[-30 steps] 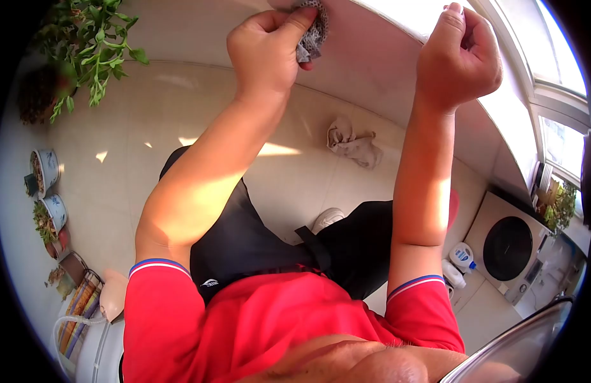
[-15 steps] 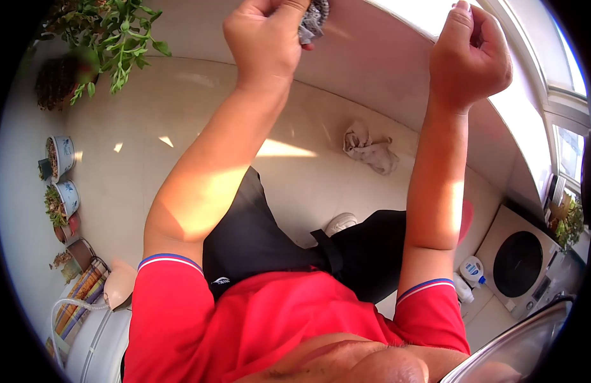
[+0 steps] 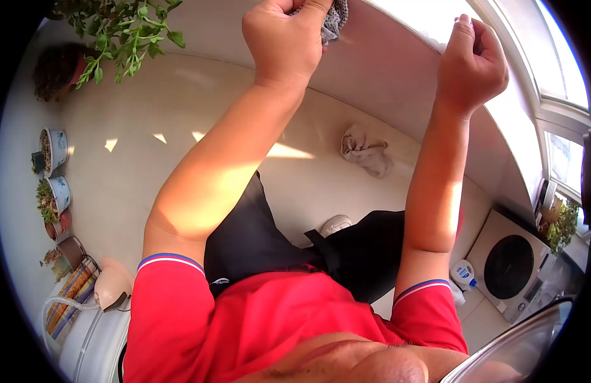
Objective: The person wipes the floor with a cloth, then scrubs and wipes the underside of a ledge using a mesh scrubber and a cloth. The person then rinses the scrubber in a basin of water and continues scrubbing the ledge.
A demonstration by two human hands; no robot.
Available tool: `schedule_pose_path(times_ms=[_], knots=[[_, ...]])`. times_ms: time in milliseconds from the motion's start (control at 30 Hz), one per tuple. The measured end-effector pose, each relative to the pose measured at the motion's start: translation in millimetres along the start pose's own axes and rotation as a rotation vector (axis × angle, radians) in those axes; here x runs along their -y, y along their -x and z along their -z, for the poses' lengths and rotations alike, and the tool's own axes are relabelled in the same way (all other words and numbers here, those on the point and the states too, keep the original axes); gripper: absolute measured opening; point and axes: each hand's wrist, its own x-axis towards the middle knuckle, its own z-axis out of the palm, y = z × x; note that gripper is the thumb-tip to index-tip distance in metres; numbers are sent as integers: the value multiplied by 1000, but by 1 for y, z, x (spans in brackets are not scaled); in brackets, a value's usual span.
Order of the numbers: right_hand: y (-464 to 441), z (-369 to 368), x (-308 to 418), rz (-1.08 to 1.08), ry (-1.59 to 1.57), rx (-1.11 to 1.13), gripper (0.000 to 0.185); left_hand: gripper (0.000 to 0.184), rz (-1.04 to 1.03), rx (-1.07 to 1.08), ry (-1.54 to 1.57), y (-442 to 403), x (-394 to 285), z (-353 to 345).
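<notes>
At the top of the view, my left hand (image 3: 284, 39) is closed round a crumpled grey cloth (image 3: 335, 20), which sticks out past the thumb on the right. Part of the cloth is hidden behind the fingers. My right hand (image 3: 472, 67) is raised in front of the white sill by the window, fingers curled in and thumb pressed against them. Whether anything is inside that fist is hidden. Both forearms reach up and away from my body, with a wide gap between the two hands.
A beige cloth (image 3: 365, 152) lies crumpled on the tiled floor. Leafy plants (image 3: 139, 32) hang at upper left, with several pots (image 3: 56, 153) along the left wall. At right stand a front-loading washing machine (image 3: 487, 255), a detergent bottle (image 3: 462, 273) and the window (image 3: 563, 153).
My left hand has moved to the right with the grey cloth in it. My right hand sits slightly lower, still closed. The camera view has shifted a little.
</notes>
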Motion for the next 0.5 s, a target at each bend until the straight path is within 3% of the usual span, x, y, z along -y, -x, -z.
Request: schedule_pose_path(times_ms=[200, 300, 333, 433, 500], knots=[[-3, 5, 0, 7, 57, 73, 12, 30, 12, 53, 48, 0, 0, 0], [-1, 2, 9, 25, 50, 28, 11, 19, 114, 148, 98, 8, 0, -1], [-2, 1, 5, 15, 55, 40, 11, 28, 94, 5, 11, 12, -7, -8], [-2, 0, 3, 15, 45, 17, 10, 30, 126, 52, 45, 10, -5, -8], [-2, 0, 1, -1, 38, -2, 9, 28, 6, 136, -66, 13, 6, -13]])
